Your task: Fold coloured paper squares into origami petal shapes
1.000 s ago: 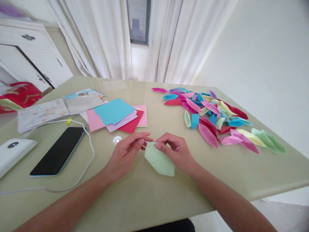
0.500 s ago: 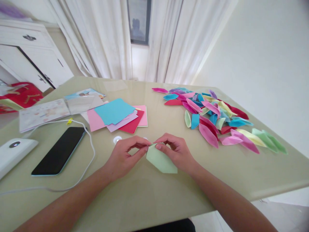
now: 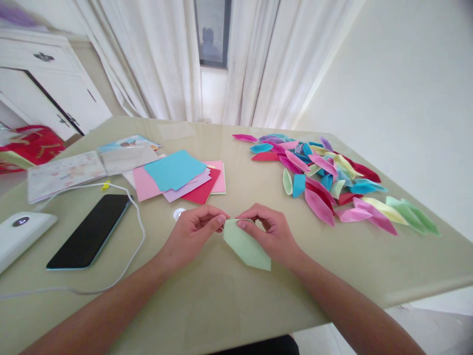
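Note:
A pale green folded paper [image 3: 246, 245] lies on the table in front of me. My right hand [image 3: 269, 231] pinches its upper edge with thumb and forefinger. My left hand [image 3: 195, 231] is curled, its fingertips pinching at the paper's top left corner. Beyond my hands lies a stack of coloured paper squares [image 3: 177, 176], blue on top. To the right spreads a heap of several folded paper petals [image 3: 325, 180] in pink, blue, red, yellow and green.
A black phone [image 3: 90, 230] lies at the left with a white cable [image 3: 136, 231] looping past it to a white device [image 3: 18, 234]. Printed sheets [image 3: 66, 172] lie behind. The table's near edge [image 3: 406, 291] runs at lower right. Curtains and a white cabinet stand behind.
The green paper has been turned slightly and folded at its top. My left fingers have moved in from stretched to curled at the paper's corner. The right hand stays almost still.

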`<act>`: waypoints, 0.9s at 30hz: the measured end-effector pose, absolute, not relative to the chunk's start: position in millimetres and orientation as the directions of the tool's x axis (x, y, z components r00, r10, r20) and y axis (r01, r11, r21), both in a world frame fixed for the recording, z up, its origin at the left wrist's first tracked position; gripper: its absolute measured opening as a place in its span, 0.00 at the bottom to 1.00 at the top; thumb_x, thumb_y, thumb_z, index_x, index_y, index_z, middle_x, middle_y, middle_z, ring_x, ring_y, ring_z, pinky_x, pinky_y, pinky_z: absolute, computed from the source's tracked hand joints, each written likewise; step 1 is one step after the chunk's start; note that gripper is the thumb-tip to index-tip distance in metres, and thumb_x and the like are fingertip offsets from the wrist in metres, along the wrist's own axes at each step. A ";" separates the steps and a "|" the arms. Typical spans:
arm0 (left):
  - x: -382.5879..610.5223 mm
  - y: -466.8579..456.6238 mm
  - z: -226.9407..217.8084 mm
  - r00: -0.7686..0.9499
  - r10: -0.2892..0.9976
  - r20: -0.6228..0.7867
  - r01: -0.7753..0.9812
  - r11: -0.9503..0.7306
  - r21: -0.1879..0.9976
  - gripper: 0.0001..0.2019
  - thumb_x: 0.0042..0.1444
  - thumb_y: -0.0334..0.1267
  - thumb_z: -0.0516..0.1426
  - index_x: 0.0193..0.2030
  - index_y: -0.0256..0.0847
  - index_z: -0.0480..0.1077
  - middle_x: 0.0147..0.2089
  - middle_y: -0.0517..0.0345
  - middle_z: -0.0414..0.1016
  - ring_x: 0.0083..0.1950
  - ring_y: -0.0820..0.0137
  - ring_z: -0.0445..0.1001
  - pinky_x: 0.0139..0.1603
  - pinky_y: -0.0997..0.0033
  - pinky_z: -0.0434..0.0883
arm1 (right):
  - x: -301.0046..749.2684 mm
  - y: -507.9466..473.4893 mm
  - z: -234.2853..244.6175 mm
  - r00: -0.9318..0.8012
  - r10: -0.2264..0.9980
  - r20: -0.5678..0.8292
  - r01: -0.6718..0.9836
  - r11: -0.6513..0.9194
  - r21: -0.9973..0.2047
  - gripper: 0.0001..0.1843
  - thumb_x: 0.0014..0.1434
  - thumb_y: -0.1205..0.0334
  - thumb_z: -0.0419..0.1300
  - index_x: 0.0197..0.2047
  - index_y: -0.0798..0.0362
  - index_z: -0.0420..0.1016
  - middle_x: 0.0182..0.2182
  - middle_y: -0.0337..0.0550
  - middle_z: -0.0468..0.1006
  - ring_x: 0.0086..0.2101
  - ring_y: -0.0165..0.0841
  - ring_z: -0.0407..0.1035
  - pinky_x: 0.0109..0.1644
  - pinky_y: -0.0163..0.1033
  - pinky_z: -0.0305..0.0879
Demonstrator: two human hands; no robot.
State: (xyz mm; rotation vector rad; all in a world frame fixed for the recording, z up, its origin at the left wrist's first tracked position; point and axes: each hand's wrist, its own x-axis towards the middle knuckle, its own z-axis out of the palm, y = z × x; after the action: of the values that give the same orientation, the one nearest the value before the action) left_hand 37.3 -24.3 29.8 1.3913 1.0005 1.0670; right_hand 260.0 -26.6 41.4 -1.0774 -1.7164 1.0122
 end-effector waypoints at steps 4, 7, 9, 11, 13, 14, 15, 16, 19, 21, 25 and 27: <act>38.6 -28.1 28.4 0.250 0.966 0.063 0.025 -0.071 0.997 0.11 0.61 0.47 0.66 0.42 0.42 0.82 0.38 0.57 0.85 0.39 0.69 0.82 0.42 0.74 0.77 | 259.5 -27.0 39.7 -0.266 0.926 0.267 0.251 0.334 -0.908 0.05 0.64 0.59 0.69 0.40 0.50 0.86 0.34 0.42 0.84 0.35 0.34 0.75 0.40 0.40 0.69; 39.4 -29.6 27.4 0.226 0.973 0.053 0.082 -0.073 0.994 0.11 0.61 0.46 0.66 0.42 0.41 0.82 0.39 0.57 0.85 0.40 0.68 0.82 0.43 0.73 0.77 | 259.7 -25.8 38.7 -0.270 0.923 0.275 0.250 0.343 -0.906 0.05 0.64 0.59 0.69 0.40 0.50 0.86 0.33 0.41 0.84 0.35 0.34 0.75 0.41 0.40 0.69; 39.2 -29.1 26.8 0.232 0.970 0.077 0.108 -0.105 0.989 0.10 0.63 0.46 0.64 0.43 0.42 0.82 0.40 0.57 0.85 0.40 0.69 0.82 0.43 0.73 0.77 | 260.2 -24.5 38.3 -0.261 0.935 0.239 0.254 0.306 -0.918 0.06 0.64 0.58 0.69 0.40 0.50 0.86 0.34 0.42 0.84 0.34 0.34 0.75 0.40 0.39 0.68; 38.5 -28.3 26.4 0.231 0.966 0.119 0.140 -0.154 0.978 0.10 0.65 0.44 0.63 0.44 0.43 0.82 0.40 0.59 0.85 0.40 0.70 0.81 0.43 0.73 0.77 | 260.7 -23.2 38.2 -0.253 0.949 0.188 0.253 0.252 -0.934 0.07 0.64 0.56 0.69 0.39 0.51 0.86 0.34 0.42 0.84 0.34 0.34 0.75 0.39 0.39 0.68; 38.0 -28.1 26.3 0.220 0.964 0.148 0.172 -0.188 0.967 0.09 0.66 0.43 0.62 0.45 0.43 0.82 0.39 0.59 0.85 0.39 0.70 0.81 0.43 0.74 0.77 | 261.1 -22.5 38.3 -0.244 0.957 0.156 0.248 0.217 -0.944 0.09 0.63 0.55 0.70 0.37 0.51 0.85 0.32 0.42 0.84 0.33 0.34 0.74 0.38 0.39 0.68; 38.0 -28.3 26.5 0.215 0.964 0.155 0.179 -0.195 0.964 0.09 0.66 0.43 0.62 0.45 0.43 0.82 0.39 0.59 0.84 0.39 0.70 0.81 0.43 0.75 0.77 | 261.2 -22.5 38.6 -0.236 0.959 0.155 0.244 0.213 -0.946 0.10 0.62 0.54 0.71 0.36 0.52 0.85 0.32 0.42 0.84 0.32 0.33 0.74 0.38 0.39 0.68; 38.1 -28.5 26.9 0.213 0.964 0.158 0.178 -0.198 0.964 0.08 0.66 0.42 0.62 0.45 0.43 0.82 0.39 0.60 0.85 0.39 0.70 0.81 0.42 0.75 0.77 | 261.2 -22.5 39.0 -0.227 0.961 0.156 0.239 0.211 -0.948 0.10 0.61 0.53 0.71 0.35 0.52 0.85 0.31 0.42 0.84 0.32 0.33 0.74 0.38 0.38 0.68; 38.2 -28.8 27.5 0.211 0.964 0.161 0.171 -0.199 0.965 0.08 0.65 0.42 0.62 0.45 0.43 0.82 0.39 0.60 0.85 0.39 0.70 0.81 0.42 0.75 0.78 | 261.4 -22.6 39.6 -0.220 0.963 0.154 0.230 0.205 -0.951 0.11 0.61 0.53 0.71 0.35 0.52 0.85 0.31 0.42 0.83 0.32 0.33 0.73 0.39 0.38 0.68; 38.1 -27.9 30.8 0.180 0.968 0.176 0.142 -0.202 0.969 0.08 0.65 0.42 0.63 0.44 0.42 0.81 0.38 0.59 0.85 0.38 0.70 0.82 0.40 0.75 0.79 | 263.6 -21.5 41.8 -0.265 0.962 0.063 0.190 0.116 -0.975 0.13 0.60 0.51 0.72 0.39 0.53 0.84 0.34 0.41 0.84 0.33 0.33 0.74 0.36 0.37 0.67; 36.4 -25.4 33.3 0.120 0.973 0.195 0.131 -0.210 0.969 0.09 0.64 0.43 0.63 0.44 0.41 0.81 0.38 0.58 0.85 0.37 0.69 0.83 0.40 0.74 0.80 | 267.1 -18.2 42.5 -0.344 0.938 -0.041 0.192 0.027 -0.981 0.17 0.57 0.49 0.74 0.41 0.53 0.84 0.32 0.40 0.82 0.31 0.32 0.72 0.32 0.35 0.65; 31.2 -18.3 33.2 0.004 0.972 0.235 0.121 -0.234 0.965 0.11 0.63 0.44 0.65 0.45 0.39 0.80 0.39 0.55 0.86 0.38 0.68 0.84 0.42 0.71 0.81 | 276.6 -7.7 41.1 -0.319 0.948 -0.017 0.199 0.050 -0.979 0.17 0.58 0.48 0.72 0.33 0.55 0.82 0.26 0.37 0.78 0.28 0.31 0.69 0.31 0.35 0.62; 29.9 -15.9 29.5 0.034 0.966 0.255 0.122 -0.257 0.959 0.12 0.63 0.43 0.65 0.49 0.40 0.79 0.43 0.54 0.86 0.40 0.67 0.84 0.44 0.70 0.82 | 280.0 -3.9 40.5 -0.224 0.970 0.095 0.238 0.149 -0.960 0.15 0.60 0.50 0.71 0.31 0.54 0.82 0.26 0.37 0.78 0.29 0.31 0.70 0.33 0.36 0.62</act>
State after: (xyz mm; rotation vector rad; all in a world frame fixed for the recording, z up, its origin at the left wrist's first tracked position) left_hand 29.9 -15.9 29.5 1.5040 1.1549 1.3220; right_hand 280.0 -3.9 40.5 -1.1903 -1.6133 1.1358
